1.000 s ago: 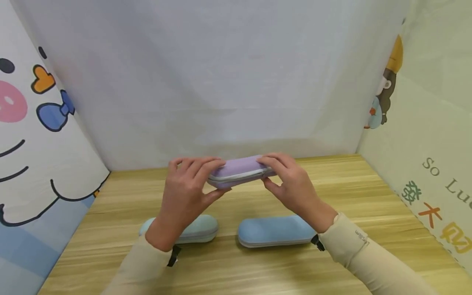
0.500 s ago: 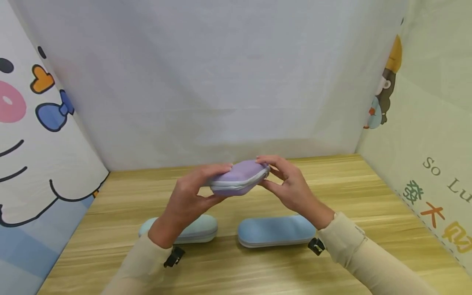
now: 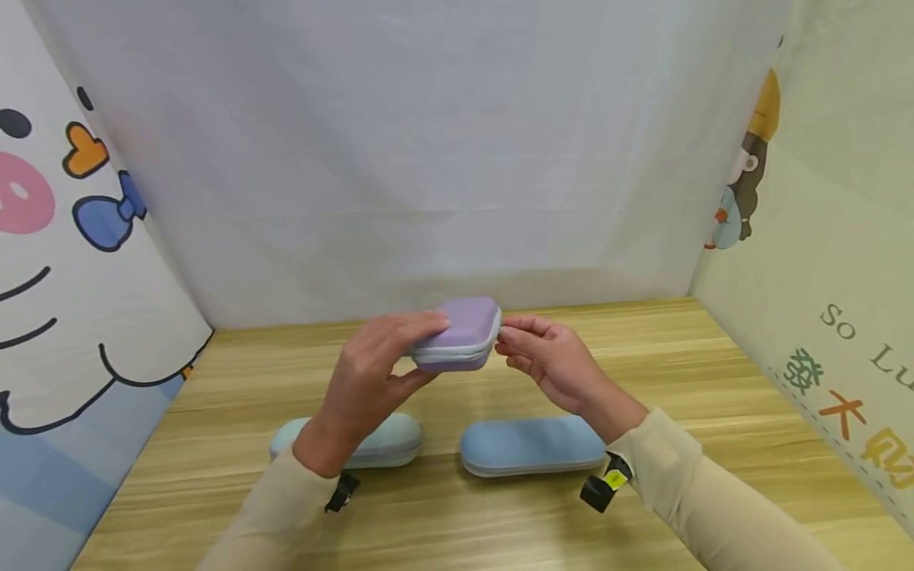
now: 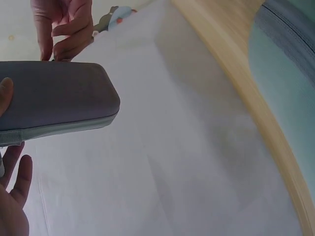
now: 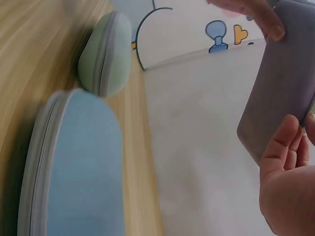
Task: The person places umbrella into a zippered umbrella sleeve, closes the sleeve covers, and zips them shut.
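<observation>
A purple hard-shell zip-up glasses case is held above the table, one end turned toward the head camera. My left hand grips its left side, thumb below and fingers over the top. At the zipper seam on the case's right side, my right hand pinches the zipper pull between thumb and curled fingers; the pull itself is mostly hidden. The left wrist view shows the underside of the purple case with the right fingers at its far edge. The zipper looks closed along the visible end.
On the wooden table lie a mint-green case at left, partly behind the left wrist, and a blue case at right. A white cloth wall stands behind; printed cloths hang on both sides.
The purple case has turned from crosswise to end-on toward the camera. My right hand has gone from gripping the case's right end to pinching at its zipper seam. My left hand keeps its grip.
</observation>
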Demonstrator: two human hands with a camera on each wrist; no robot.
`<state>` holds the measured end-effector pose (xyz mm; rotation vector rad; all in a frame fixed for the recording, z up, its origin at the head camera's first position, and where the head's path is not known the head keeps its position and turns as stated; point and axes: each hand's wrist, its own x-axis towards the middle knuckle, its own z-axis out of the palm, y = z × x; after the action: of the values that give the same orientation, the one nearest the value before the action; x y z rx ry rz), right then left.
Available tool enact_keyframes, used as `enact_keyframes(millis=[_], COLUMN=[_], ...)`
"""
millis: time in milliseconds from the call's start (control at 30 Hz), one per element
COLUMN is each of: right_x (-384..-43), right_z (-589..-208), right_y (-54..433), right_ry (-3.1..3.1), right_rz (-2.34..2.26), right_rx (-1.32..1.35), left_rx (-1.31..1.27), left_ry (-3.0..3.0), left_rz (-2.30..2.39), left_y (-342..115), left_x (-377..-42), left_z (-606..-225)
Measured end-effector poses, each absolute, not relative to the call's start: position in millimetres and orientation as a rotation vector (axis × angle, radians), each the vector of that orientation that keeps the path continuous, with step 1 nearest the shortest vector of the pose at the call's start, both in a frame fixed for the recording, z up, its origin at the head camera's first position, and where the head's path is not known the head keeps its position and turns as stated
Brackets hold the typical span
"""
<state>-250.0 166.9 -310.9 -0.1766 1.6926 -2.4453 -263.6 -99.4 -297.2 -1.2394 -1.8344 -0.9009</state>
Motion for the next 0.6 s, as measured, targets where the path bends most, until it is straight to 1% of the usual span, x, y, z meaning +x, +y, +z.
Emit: enact_keyframes(millis=[167,333,467,600], right_x=[-252.0,-252.0,-249.1,-242.2], right_z=[-307.6,-305.6,-302.2,-295.9], right_y=[164.0,166.3,168.2,166.5], right_ry=[1.630,1.611,1.626,1.654], right_rz=[-2.486,-2.554,-2.582,-2.523], right_rx=[-0.075,-0.061,-0.165,-0.380], left_rx=[-1.247,-1.265,-1.255,-1.203], left_ry=[-1.836,-1.849,-1.858,-1.901], left_rz=[-0.881,-0.901,-0.896,-0.741], left_y=[-97.7,-96.1,-95.4,-94.1], left_x=[-263.2,-263.1,-261.8,-263.0], left_z=[-295.9,-295.8,-296.0,-294.7])
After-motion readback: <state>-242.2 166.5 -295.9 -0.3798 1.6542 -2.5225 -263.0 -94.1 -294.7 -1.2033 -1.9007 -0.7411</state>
